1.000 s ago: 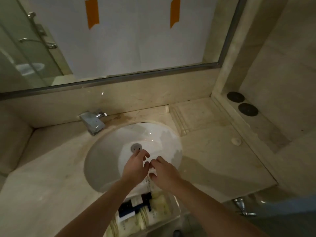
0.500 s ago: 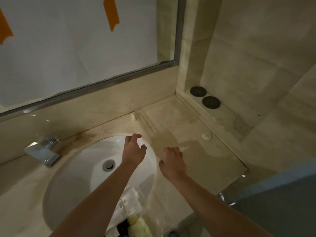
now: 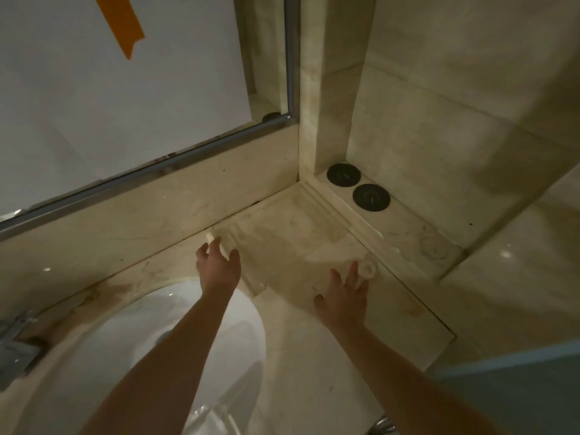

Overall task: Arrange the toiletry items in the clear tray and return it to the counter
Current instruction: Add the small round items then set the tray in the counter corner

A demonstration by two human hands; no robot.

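Both hands have pushed forward past the basin toward the counter corner; view swung right, toiletries gone from frame. Left hand at 12 o'clock, fingers spread, holding nothing, tips near a small pale item by the backsplash. Right hand at 2 o'clock, fingers splayed flat, empty, tips just beside a small round cap-like piece. Clear tray sits on the counter between the hands, hard to see, looks empty. Hands flank it, probably to lift it by both sides. Two black round discs on the raised ledge at 1 o'clock, well apart. Sink at 7 o'clock. The small pieces lie right by the tray edges.
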